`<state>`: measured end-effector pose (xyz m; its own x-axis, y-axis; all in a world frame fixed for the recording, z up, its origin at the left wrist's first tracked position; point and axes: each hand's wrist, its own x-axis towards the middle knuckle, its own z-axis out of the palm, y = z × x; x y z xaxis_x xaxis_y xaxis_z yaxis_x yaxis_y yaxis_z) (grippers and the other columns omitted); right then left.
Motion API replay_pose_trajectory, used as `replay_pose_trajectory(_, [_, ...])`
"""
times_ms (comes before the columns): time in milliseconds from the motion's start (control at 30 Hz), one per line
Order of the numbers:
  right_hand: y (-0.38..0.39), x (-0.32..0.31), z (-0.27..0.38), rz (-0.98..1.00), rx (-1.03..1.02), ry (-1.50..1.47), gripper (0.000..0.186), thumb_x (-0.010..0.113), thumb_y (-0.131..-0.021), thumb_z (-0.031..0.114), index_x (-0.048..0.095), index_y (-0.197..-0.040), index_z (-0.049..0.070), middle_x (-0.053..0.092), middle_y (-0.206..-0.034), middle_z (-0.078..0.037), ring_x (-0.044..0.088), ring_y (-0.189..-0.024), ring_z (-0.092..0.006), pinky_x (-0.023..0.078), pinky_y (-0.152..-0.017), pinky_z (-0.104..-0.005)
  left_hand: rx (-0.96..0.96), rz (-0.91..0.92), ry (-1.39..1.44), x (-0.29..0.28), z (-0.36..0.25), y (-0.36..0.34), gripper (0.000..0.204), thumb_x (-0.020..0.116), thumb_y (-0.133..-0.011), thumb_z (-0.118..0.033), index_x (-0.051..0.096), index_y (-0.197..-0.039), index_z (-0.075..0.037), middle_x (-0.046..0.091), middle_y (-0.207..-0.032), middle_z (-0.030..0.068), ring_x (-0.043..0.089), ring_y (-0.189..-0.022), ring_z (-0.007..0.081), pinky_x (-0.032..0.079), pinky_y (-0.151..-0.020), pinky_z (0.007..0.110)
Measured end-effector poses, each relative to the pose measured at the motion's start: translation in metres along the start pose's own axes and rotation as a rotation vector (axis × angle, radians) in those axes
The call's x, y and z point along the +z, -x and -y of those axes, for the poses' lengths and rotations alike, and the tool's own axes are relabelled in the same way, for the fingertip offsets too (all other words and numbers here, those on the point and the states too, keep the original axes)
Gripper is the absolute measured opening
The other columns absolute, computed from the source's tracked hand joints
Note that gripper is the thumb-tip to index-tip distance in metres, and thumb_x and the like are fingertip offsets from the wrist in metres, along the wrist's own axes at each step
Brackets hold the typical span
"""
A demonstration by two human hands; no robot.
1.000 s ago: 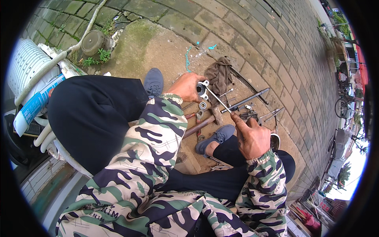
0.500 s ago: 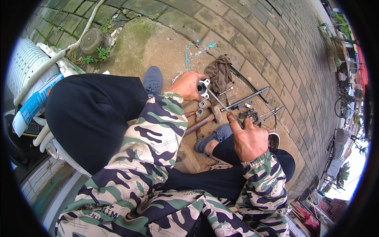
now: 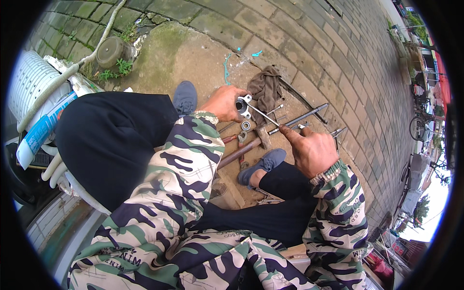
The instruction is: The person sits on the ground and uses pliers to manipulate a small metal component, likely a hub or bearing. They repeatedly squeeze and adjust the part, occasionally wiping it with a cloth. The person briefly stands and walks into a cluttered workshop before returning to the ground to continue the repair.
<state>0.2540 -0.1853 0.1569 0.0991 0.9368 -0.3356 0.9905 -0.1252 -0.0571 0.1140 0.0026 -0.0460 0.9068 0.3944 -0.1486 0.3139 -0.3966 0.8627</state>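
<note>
My left hand [image 3: 224, 103] is closed round a silver metal housing [image 3: 249, 115] with a round dark bore and protruding bolt ears. A slim metal rod-like tool [image 3: 263, 114] runs from one ear of the housing to the fingertips of my right hand [image 3: 313, 151]. That hand is closed on the rod's near end, index finger stretched along it; the tool's exact kind cannot be made out. Just below the housing, a small ring-shaped bearing [image 3: 245, 125] lies on the ground. A hammer [image 3: 240, 153] with a wooden handle rests between my feet and hands.
A brown rag [image 3: 265, 89] lies beyond the housing. On the right are a long steel bar [image 3: 309, 115] and small tools partly behind my right hand. Red-handled pliers [image 3: 240, 139] lie beside the hammer. My shoes [image 3: 185, 98] flank the work; a white ribbed tub [image 3: 36, 89] stands left.
My right hand has moved up and slightly right, covering tools that showed before. The rod now slopes more shallowly. My left hand and the housing have shifted slightly left.
</note>
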Motion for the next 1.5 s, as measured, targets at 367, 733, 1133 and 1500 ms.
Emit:
replay_pose_trajectory(367, [0.010, -0.011, 0.018, 0.057, 0.026, 0.124, 0.057, 0.062, -0.079, 0.010, 0.061, -0.134, 0.021, 0.059, -0.081, -0.015, 0.062, -0.055, -0.0301, 0.049, -0.050, -0.0418, -0.008, -0.005, -0.048, 0.000, -0.007, 0.001, 0.071, 0.085, -0.052, -0.017, 0.068, -0.120, -0.007, 0.071, -0.100, 0.0197, 0.068, -0.095, 0.0361, 0.054, -0.086, 0.039])
replay_pose_trajectory(733, [0.020, 0.010, 0.042, 0.047, 0.061, 0.199, 0.057, 0.063, -0.080, 0.018, 0.058, -0.136, 0.010, 0.059, -0.080, -0.016, 0.065, -0.056, -0.0271, 0.051, -0.048, -0.0387, 0.000, 0.005, -0.057, 0.000, -0.011, 0.000, 0.071, 0.084, -0.050, -0.017, 0.069, -0.120, -0.007, 0.070, -0.101, 0.0209, 0.067, -0.098, 0.0372, 0.054, -0.088, 0.041])
replay_pose_trajectory(1133, [-0.012, -0.006, -0.015, 0.146, -0.052, -0.010, 0.052, 0.060, -0.078, 0.011, 0.063, -0.130, 0.016, 0.064, -0.074, -0.017, 0.066, -0.066, -0.0372, 0.052, -0.057, -0.0460, 0.012, -0.014, 0.046, -0.001, 0.001, -0.001, 0.067, 0.088, -0.053, -0.025, 0.070, -0.115, -0.008, 0.071, -0.096, 0.0188, 0.069, -0.091, 0.0354, 0.054, -0.084, 0.042])
replay_pose_trajectory(1500, [0.026, 0.010, -0.020, 0.031, 0.238, -0.353, 0.047, 0.065, -0.082, 0.009, 0.062, -0.129, 0.016, 0.069, -0.089, -0.017, 0.067, -0.080, -0.0405, 0.052, -0.070, -0.0482, 0.009, -0.019, -0.071, 0.008, -0.001, 0.004, 0.073, 0.085, -0.055, -0.023, 0.066, -0.123, -0.005, 0.071, -0.108, 0.0196, 0.068, -0.100, 0.0341, 0.054, -0.090, 0.039])
